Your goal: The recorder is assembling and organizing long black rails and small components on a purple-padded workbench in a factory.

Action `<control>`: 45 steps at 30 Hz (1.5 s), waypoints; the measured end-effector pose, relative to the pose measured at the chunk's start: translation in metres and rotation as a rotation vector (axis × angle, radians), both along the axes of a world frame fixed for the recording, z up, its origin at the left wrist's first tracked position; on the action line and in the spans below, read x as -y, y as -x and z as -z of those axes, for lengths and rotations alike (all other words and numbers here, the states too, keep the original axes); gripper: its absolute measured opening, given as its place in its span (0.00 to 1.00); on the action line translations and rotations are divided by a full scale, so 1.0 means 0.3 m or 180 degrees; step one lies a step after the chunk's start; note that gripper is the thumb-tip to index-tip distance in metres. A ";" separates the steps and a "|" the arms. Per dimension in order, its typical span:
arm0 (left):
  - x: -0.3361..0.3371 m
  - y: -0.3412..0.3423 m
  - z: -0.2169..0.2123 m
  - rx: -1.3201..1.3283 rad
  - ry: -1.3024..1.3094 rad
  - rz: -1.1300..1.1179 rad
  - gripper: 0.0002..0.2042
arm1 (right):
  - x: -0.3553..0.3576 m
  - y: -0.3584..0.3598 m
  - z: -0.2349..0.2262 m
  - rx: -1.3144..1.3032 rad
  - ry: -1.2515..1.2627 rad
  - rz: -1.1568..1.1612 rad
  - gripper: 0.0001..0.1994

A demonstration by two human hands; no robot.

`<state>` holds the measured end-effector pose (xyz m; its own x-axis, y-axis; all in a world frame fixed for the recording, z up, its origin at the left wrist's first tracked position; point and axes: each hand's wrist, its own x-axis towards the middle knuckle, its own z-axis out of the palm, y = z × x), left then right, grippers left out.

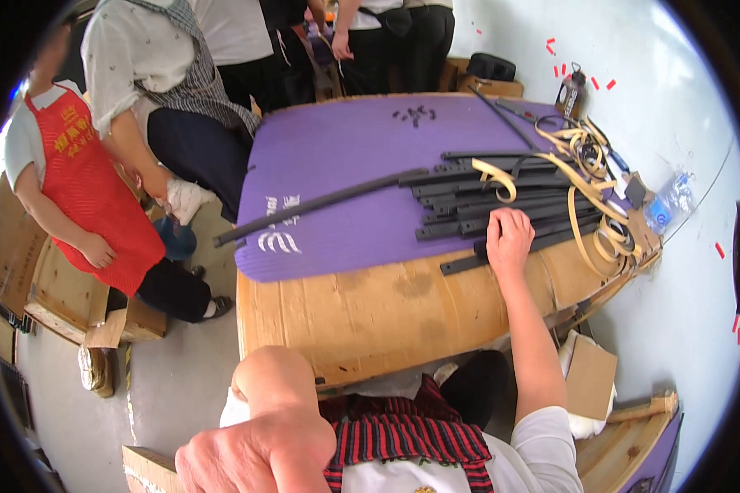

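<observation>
My right hand (510, 238) is over the near edge of a pile of black bars (485, 197), fingers curled down and closed on a black bar (464, 265) that runs beneath it. The fingertips are partly hidden. My left hand (259, 452) is raised close to the camera at the lower left, its fingers cut off by the picture's edge. A long black bar (321, 205) lies slantwise over the purple mat (329, 148), its left end jutting past the mat's edge. Small holes show at the ends of several piled bars.
Curled tan strips (588, 189) lie tangled at the table's right end, beside a dark bottle (571, 89) and a clear plastic bottle (670, 205). Cardboard (370, 312) covers the table's near side. A person in a red apron (90, 181) and several others stand left and behind.
</observation>
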<state>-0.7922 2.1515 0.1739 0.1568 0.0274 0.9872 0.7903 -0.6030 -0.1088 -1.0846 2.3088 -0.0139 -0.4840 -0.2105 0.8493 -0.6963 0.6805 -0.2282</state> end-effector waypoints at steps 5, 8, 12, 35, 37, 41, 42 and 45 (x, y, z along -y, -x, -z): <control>-0.019 0.021 0.033 -0.0453 -0.0196 0.0215 0.23 | -0.024 0.007 0.003 0.0023 -0.0057 0.0184 0.03; -0.026 0.048 0.007 -0.0277 -0.0140 0.0134 0.23 | -0.022 0.010 0.013 0.0057 -0.0077 0.0194 0.04; -0.022 0.065 -0.007 0.0036 -0.0031 0.0135 0.23 | -0.021 0.005 0.015 0.0074 -0.0084 0.0205 0.04; -0.030 0.075 0.027 -0.0117 -0.0033 0.0003 0.20 | -0.019 -0.001 0.005 -0.0015 -0.0101 0.0184 0.04; -0.026 0.067 0.035 -0.0101 -0.0006 0.0007 0.20 | -0.023 0.002 0.008 0.0002 -0.0093 0.0187 0.04; -0.020 0.066 0.041 -0.0189 0.0003 0.0039 0.20 | -0.021 0.000 0.007 -0.0033 -0.0091 0.0194 0.04; -0.024 0.074 0.033 -0.0168 0.0032 0.0054 0.20 | -0.020 -0.002 0.006 -0.0050 -0.0095 0.0219 0.04; -0.035 0.082 0.027 -0.0159 -0.0038 0.0146 0.20 | -0.021 0.002 0.005 -0.0022 -0.0079 0.0220 0.04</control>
<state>-0.8167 2.1619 0.1659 0.2067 0.0074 0.9784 0.7553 -0.6369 -0.1547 -1.0851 2.3151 -0.0153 -0.4924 -0.1979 0.8476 -0.6490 0.7324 -0.2060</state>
